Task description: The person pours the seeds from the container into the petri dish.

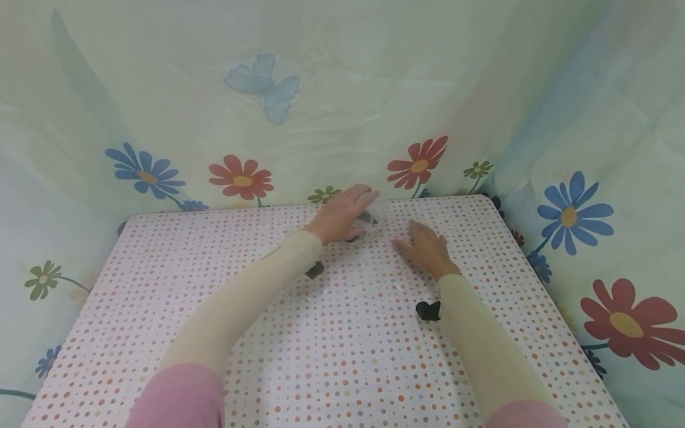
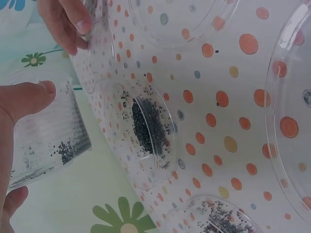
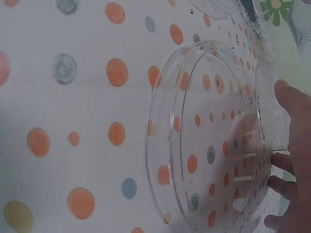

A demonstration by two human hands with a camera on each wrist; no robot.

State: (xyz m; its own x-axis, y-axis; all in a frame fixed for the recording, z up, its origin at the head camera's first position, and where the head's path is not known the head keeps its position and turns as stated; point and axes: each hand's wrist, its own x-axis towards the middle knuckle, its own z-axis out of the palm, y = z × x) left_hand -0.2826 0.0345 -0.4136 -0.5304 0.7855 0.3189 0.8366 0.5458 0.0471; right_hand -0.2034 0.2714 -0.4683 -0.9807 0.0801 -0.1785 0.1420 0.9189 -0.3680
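Observation:
My left hand [image 1: 342, 215] holds a clear plastic cup [image 2: 53, 131] above the table's far edge. In the left wrist view the cup is tilted, with a few black grains clinging low inside. Beside it, a shallow clear dish [image 2: 146, 128] contains a heap of small black granules. A second dish [image 2: 223, 218] with scattered dark granules is cut off at the bottom of that view. My right hand [image 1: 428, 249] is near the far edge, fingers loosely spread. Its fingertips are close to a clear container [image 3: 271, 104]; whether they touch it I cannot tell.
A large round clear dish [image 3: 160, 145] lies near the right hand, and more clear rims [image 2: 274, 121] show nearby. Loose grains dot the white table [image 1: 299, 368] with its coloured spots. A flowered curtain [image 1: 342, 137] hangs behind the table.

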